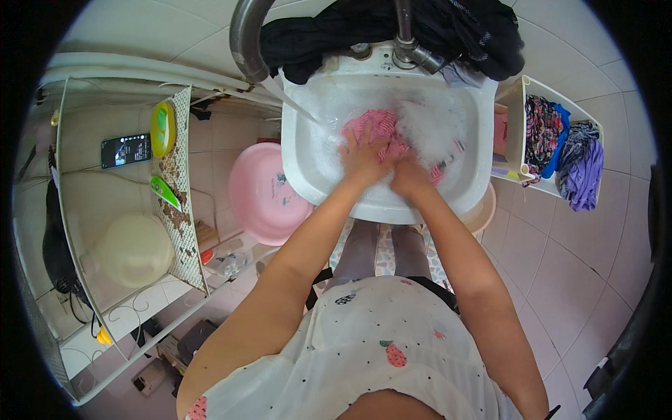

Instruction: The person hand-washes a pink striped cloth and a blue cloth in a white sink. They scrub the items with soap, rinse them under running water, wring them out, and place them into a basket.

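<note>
A pink-and-white striped cloth garment [370, 126] lies wet in the white washbasin [480, 131], among soapy water and a mound of white foam [428, 131]. My left hand [367, 152] presses on top of the garment with its fingers spread. Close beside it, my right hand [412, 173] is curled around part of the same cloth, its fingertips hidden. Another striped piece [437, 174] shows through the suds just right of that hand. From the grey spout [249, 44] at upper left, a stream of water [294, 102] runs into the basin.
Dark clothes [325, 34] are heaped behind the basin around the metal tap [404, 50]. A pink plastic basin [257, 194] is at left, near a rusty shelf [178, 241] with a phone [126, 150] and green-handled brush [164, 192]. A white rack [562, 86] at right holds clothes.
</note>
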Action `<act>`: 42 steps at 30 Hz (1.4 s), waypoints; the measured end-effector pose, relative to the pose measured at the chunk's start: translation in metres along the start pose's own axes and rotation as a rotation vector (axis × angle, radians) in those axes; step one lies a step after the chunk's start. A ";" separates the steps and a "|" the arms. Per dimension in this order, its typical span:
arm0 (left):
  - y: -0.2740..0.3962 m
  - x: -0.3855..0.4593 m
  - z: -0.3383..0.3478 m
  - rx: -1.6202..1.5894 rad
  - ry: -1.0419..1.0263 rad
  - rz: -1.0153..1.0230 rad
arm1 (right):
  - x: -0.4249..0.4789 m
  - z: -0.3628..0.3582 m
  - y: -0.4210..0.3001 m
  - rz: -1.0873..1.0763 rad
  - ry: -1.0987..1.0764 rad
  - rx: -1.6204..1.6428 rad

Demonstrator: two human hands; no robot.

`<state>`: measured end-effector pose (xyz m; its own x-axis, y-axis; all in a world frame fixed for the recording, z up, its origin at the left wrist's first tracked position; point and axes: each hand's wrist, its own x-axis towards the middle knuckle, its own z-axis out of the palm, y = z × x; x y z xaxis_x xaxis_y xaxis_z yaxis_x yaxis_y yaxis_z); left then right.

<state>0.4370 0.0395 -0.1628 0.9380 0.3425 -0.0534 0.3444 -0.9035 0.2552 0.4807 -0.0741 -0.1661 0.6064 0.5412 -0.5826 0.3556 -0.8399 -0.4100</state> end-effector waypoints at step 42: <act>-0.035 -0.037 -0.039 -1.878 -0.238 -0.655 | -0.052 -0.079 -0.023 -0.371 -0.291 2.138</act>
<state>0.3890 0.0692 -0.1322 0.7503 0.2692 -0.6038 0.2585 0.7212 0.6427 0.4975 -0.0861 -0.0711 0.5491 0.7831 -0.2920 -0.8279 0.4618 -0.3182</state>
